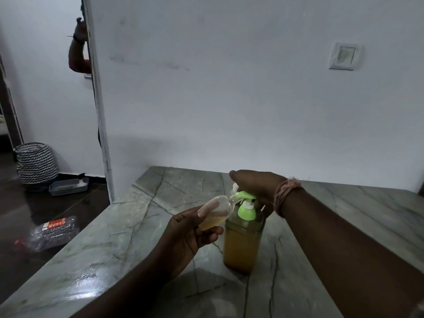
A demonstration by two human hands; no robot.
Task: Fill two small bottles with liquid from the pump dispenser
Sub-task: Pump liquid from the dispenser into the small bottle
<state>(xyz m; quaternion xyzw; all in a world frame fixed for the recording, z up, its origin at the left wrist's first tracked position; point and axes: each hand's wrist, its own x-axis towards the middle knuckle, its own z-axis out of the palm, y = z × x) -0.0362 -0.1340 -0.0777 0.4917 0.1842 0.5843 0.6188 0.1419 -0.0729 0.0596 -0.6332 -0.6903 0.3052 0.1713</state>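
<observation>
A tall clear pump dispenser (pixel 242 244) holding amber liquid stands on the marble counter (pixel 128 246); its pump head (pixel 245 203) is light green. My right hand (pixel 254 187) lies over the top of the pump head, palm down. My left hand (pixel 190 230) grips a small clear bottle (pixel 215 214), tilted on its side with its mouth against the green nozzle. Amber liquid fills the lower part of the small bottle. A second small bottle is not visible.
The counter meets a white wall with a switch plate (pixel 345 56). On the dark floor at left lie a crushed plastic bottle (pixel 51 232), a grey tray (pixel 68 187) and a zigzag-patterned basket (pixel 36 162). Another person's arm (pixel 79 49) shows past the wall corner.
</observation>
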